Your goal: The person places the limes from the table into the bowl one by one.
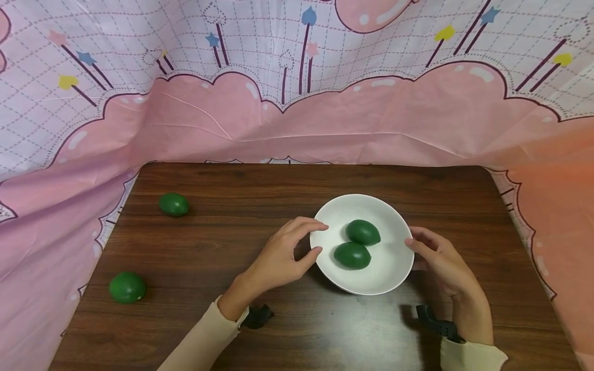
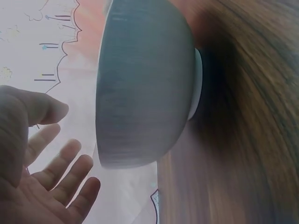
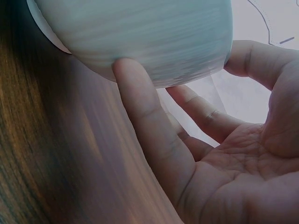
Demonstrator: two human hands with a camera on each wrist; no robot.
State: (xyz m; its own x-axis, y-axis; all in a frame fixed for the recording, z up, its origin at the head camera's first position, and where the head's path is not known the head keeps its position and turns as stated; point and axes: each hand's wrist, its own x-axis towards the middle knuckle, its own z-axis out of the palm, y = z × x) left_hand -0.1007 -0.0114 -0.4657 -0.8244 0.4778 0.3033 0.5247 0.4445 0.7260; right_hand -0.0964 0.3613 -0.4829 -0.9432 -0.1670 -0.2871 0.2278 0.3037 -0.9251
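A white bowl (image 1: 390, 268) stands right of the middle of the wooden table, with two green limes (image 1: 363, 232) lying side by side in it. My right hand (image 1: 445, 263) holds the bowl at its right side, thumb at the rim and fingers against the outer wall. In the right wrist view the fingertips (image 3: 128, 70) meet the bowl's side (image 3: 154, 37). At the opposite side is my left hand (image 1: 283, 252), thumb and fingers spread near the rim. The left wrist view shows a gap between its loosely bent fingers (image 2: 70, 182) and the bowl (image 2: 140, 88).
Two more limes lie at the table's left: one lime (image 1: 174, 204) farther back, another lime (image 1: 127, 287) nearer the left edge. A pink and white patterned cloth (image 1: 278, 123) hangs behind the wooden table (image 1: 223, 206) and along its sides.
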